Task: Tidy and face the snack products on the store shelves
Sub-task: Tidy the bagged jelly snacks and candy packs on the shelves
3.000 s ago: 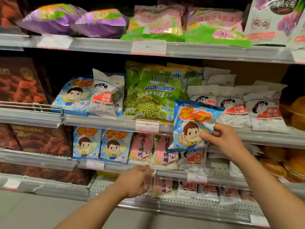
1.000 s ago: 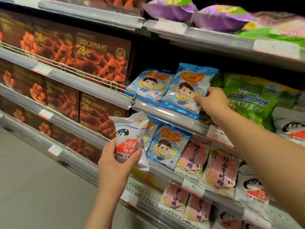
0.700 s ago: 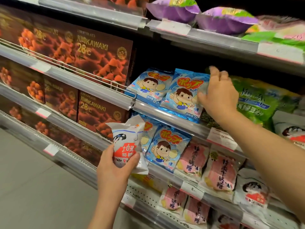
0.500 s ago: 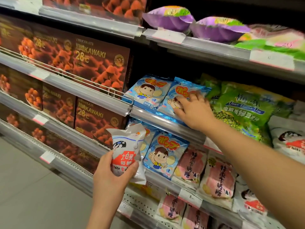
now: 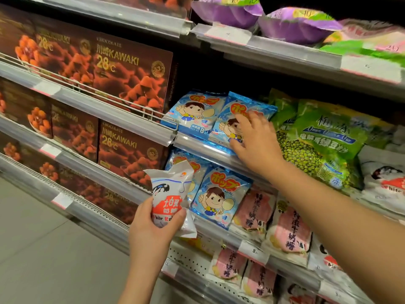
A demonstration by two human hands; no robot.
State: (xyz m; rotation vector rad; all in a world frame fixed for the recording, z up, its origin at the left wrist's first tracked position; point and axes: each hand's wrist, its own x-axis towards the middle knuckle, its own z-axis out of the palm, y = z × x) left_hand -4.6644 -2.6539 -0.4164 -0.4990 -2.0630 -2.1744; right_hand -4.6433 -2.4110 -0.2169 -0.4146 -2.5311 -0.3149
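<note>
My left hand grips a white White Rabbit candy bag in front of the lower shelf. On the middle shelf lie two blue cartoon-boy snack bags side by side: the left blue bag and the right blue bag. My right hand rests flat on the right blue bag with its fingers spread, covering most of the picture. Another blue bag stands on the shelf below, beside pink milk-candy bags.
Green mung-bean bags sit right of my right hand, with white candy bags beyond. Brown Kawaki chocolate boxes fill the left shelves behind a wire rail. Purple bags lie on the top shelf. Grey floor lies lower left.
My right hand set the blue bag down next to the other blue bag, let go its pinch and now lies flat on it. My left hand keeps holding the white bag.
</note>
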